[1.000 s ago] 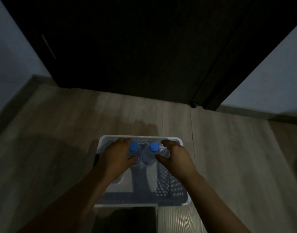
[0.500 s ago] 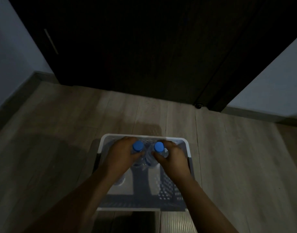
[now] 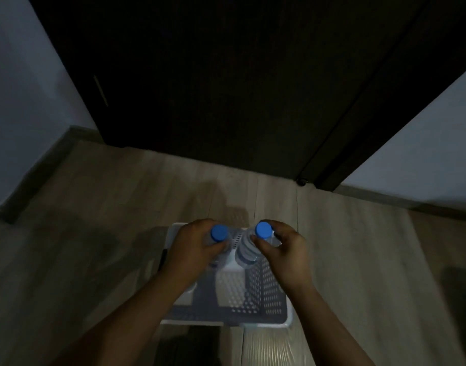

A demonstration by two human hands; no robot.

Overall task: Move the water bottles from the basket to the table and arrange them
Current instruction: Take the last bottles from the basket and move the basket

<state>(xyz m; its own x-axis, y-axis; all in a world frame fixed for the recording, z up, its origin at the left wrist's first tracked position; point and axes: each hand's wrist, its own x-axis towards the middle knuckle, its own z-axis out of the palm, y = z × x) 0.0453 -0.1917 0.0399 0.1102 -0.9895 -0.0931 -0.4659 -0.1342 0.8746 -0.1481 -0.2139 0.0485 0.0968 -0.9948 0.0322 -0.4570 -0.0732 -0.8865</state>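
A white perforated basket [image 3: 263, 307] sits on the wooden floor below me. My left hand [image 3: 193, 249] grips the neck of a clear water bottle with a blue cap [image 3: 219, 233]. My right hand [image 3: 284, 250] grips a second clear bottle with a blue cap [image 3: 263, 230]; its ribbed body [image 3: 246, 253] shows beside my thumb. Both bottles stand upright above the far end of the basket, caps near its rim height. The lower part of the left bottle is hidden by my hand.
A dark door [image 3: 226, 75] fills the view ahead, with pale walls [image 3: 23, 88] on either side and a small door stop [image 3: 301, 182] at its foot. Wooden floor [image 3: 371, 260] surrounds the basket. No table is in view.
Both hands closed round the bottle necks and have risen with the bottles, which now sit higher and a little farther apart over the basket.
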